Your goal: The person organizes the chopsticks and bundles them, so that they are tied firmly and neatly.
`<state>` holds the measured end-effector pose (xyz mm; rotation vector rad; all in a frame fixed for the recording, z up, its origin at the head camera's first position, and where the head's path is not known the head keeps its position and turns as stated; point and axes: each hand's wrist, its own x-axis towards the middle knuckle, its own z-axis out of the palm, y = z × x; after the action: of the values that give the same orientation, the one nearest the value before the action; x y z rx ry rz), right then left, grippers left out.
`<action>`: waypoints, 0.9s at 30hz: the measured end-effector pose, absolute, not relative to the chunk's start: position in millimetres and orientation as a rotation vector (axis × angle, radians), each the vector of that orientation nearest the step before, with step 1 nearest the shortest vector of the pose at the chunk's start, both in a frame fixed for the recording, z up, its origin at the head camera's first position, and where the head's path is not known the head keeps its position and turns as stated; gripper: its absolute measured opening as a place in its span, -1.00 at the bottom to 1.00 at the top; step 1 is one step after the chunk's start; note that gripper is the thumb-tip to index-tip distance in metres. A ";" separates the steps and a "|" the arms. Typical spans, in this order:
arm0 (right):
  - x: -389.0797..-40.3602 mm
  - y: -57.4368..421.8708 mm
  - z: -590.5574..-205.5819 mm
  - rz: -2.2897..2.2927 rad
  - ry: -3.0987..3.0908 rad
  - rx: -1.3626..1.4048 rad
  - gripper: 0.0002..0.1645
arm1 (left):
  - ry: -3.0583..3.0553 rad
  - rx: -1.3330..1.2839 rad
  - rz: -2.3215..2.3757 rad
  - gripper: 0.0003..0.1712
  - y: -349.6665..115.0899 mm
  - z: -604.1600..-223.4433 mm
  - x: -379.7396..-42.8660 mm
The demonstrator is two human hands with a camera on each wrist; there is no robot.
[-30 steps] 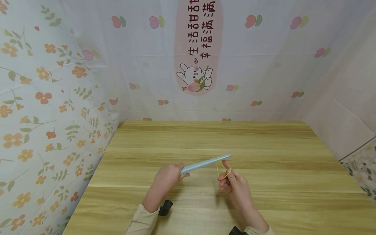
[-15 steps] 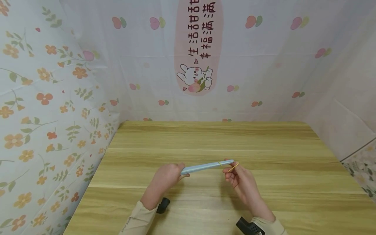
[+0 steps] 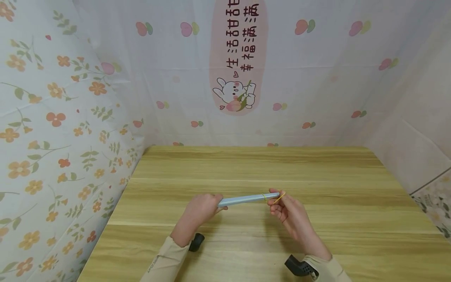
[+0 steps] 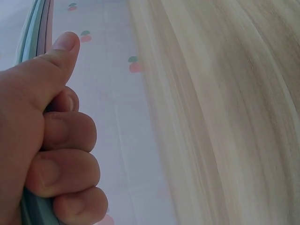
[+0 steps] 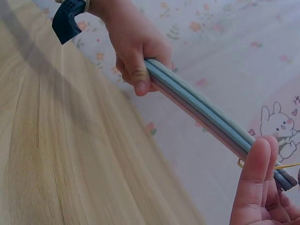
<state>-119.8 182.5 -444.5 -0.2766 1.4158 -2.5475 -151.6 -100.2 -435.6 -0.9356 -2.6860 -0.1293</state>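
A bundle of pastel chopsticks (image 3: 243, 200), light blue, green and pinkish, is held nearly level above the table. My left hand (image 3: 201, 213) grips its left end, fingers wrapped round it and the thumb laid along the sticks (image 4: 35, 35) in the left wrist view. At the other end, my right hand (image 3: 291, 217) holds a thin yellow rubber band (image 3: 280, 198), stretched out from the sticks. One turn of the band circles the bundle a little short of the tips. In the right wrist view, straight fingers (image 5: 255, 183) partly cover the chopsticks' tip end.
Beneath both hands lies a wood-grain table (image 3: 246, 168). A patterned cloth (image 3: 169, 70) hangs behind it, and a floral cloth (image 3: 53, 149) hangs along the left side. Black wrist mounts (image 3: 299, 266) sit at both cuffs.
My right hand has shifted right and slightly toward me, with its band loop now beyond the tips. The bundle's tip end has lowered. The band sits closer round the sticks.
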 end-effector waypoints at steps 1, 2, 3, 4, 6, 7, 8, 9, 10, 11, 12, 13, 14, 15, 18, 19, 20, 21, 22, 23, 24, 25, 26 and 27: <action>-120.3 182.6 -444.4 -2.539 1.428 -0.270 -0.59 | -2.686 -0.936 -0.128 -0.59 -100.2 -435.1 -151.7; -120.9 182.6 -444.2 -2.529 1.443 -0.261 -0.60 | -2.687 -0.938 -0.128 -0.59 -100.2 -434.6 -151.8; -121.6 182.5 -443.9 -2.518 1.459 -0.252 -0.61 | -2.687 -0.941 -0.127 -0.59 -100.2 -434.1 -151.9; -122.3 182.2 -443.6 -2.508 1.478 -0.239 -0.62 | -2.683 -0.944 -0.126 -0.60 -100.2 -433.7 -151.9; -123.4 181.7 -443.5 -2.490 1.511 -0.223 -0.65 | -2.682 -0.951 -0.126 -0.60 -100.1 -433.6 -152.7; -124.0 181.3 -443.4 -2.481 1.529 -0.208 -0.66 | -2.681 -0.952 -0.118 -0.60 -99.9 -433.4 -153.1; -124.5 180.7 -443.2 -2.472 1.550 -0.192 -0.67 | -2.683 -0.954 -0.116 -0.60 -99.8 -433.4 -153.5; -125.0 180.1 -443.0 -2.462 1.569 -0.174 -0.69 | -2.684 -0.957 -0.121 -0.60 -99.6 -433.6 -154.0; -125.5 179.6 -443.0 -2.456 1.581 -0.156 -0.70 | -2.687 -0.961 -0.122 -0.61 -99.5 -433.8 -154.4; -126.1 179.0 -442.9 -2.450 1.594 -0.140 -0.71 | -2.691 -0.961 -0.120 -0.60 -99.2 -434.1 -155.1; -126.6 178.4 -442.8 -2.445 1.606 -0.123 -0.72 | -2.692 -0.961 -0.123 -0.61 -99.0 -434.2 -155.6; -127.1 177.8 -442.7 -2.441 1.618 -0.105 -0.72 | -2.691 -0.963 -0.123 -0.61 -98.8 -434.3 -155.9; -127.6 177.3 -442.7 -2.437 1.628 -0.090 -0.73 | -2.692 -0.964 -0.124 -0.60 -98.6 -434.5 -156.4; -128.1 176.8 -442.8 -2.436 1.636 -0.077 -0.74 | -2.694 -0.965 -0.125 -0.60 -98.3 -434.7 -156.8; -129.1 175.6 -442.7 -2.440 1.651 -0.047 -0.73 | -2.692 -0.960 -0.116 -0.60 -97.8 -434.9 -157.6; -129.4 175.2 -442.8 -2.443 1.657 -0.039 -0.73 | -2.692 -0.959 -0.114 -0.59 -97.7 -435.1 -157.7; -129.8 174.8 -442.9 -2.444 1.662 -0.029 -0.73 | -2.690 -0.958 -0.113 -0.59 -97.6 -435.5 -157.9; -130.0 174.2 -442.9 -2.442 1.670 -0.020 -0.74 | -2.689 -0.956 -0.111 -0.59 -97.6 -435.5 -157.9; -130.3 173.6 -442.8 -2.435 1.680 -0.011 -0.75 | -2.685 -0.957 -0.107 -0.59 -97.6 -435.8 -157.9; -130.6 172.9 -442.7 -2.424 1.688 -0.003 -0.77 | -2.683 -0.958 -0.104 -0.59 -97.6 -435.9 -157.8; -130.8 172.2 -442.6 -2.413 1.697 0.003 -0.78 | -2.680 -0.960 -0.105 -0.60 -97.6 -435.9 -157.7; -131.1 171.6 -442.5 -2.402 1.701 0.009 -0.79 | -2.678 -0.963 -0.102 -0.60 -97.6 -436.0 -157.6; -131.2 171.1 -442.5 -2.392 1.704 0.012 -0.79 | -2.675 -0.966 -0.099 -0.60 -97.5 -435.9 -157.5; -131.2 170.7 -442.4 -2.383 1.704 0.012 -0.78 | -2.675 -0.967 -0.097 -0.59 -97.4 -435.7 -157.3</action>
<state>-131.2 170.7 -442.4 0.0118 1.7041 -2.3827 -157.3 -97.4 -435.7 -0.9669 -2.6748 -0.0967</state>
